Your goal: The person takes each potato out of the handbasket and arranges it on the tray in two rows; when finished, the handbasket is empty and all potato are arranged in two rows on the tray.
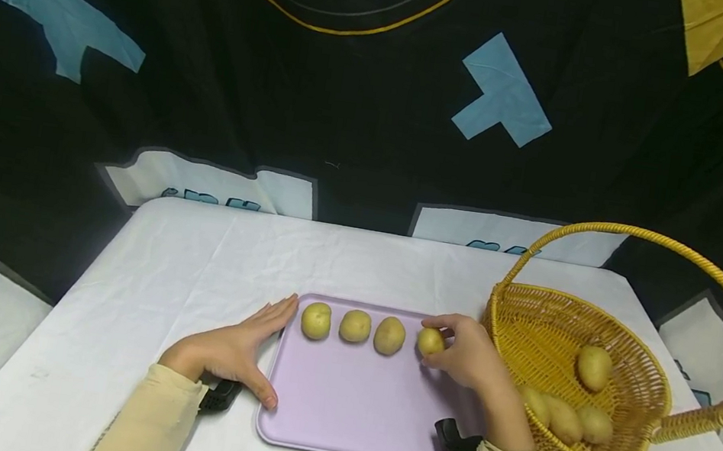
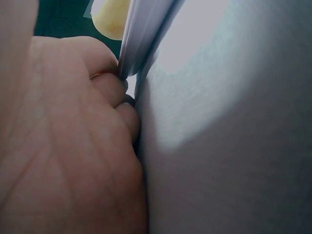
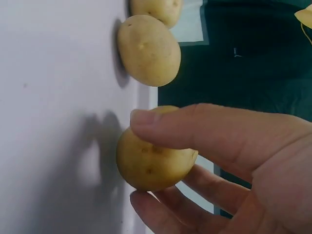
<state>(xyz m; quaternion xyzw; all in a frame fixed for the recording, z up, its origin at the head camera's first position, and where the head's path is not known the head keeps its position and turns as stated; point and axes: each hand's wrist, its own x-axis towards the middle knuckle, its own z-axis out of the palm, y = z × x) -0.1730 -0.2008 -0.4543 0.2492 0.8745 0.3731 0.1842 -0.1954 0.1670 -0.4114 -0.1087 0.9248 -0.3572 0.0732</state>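
Observation:
On the lilac tray [image 1: 336, 407] a row of potatoes runs along the far edge. My right hand [image 1: 474, 353] holds the rightmost potato [image 1: 430, 341] between thumb and fingers, at the tray's surface. In the right wrist view the thumb lies across this potato [image 3: 153, 163], and another potato [image 3: 148, 50] sits beside it. Left of the held one are a brownish potato [image 1: 390, 336], a rounder potato [image 1: 355, 326] and a yellow potato [image 1: 316, 321]. My left hand [image 1: 237, 351] rests at the tray's left edge with thumb and fingers spread, touching the rim.
A yellow wicker basket [image 1: 589, 307] with a tall arched handle [image 1: 665, 239] stands right of the tray. Several potatoes [image 1: 593, 367] lie inside it. A white cloth [image 1: 204, 257] covers the table, and a dark patterned curtain [image 1: 348, 123] hangs behind.

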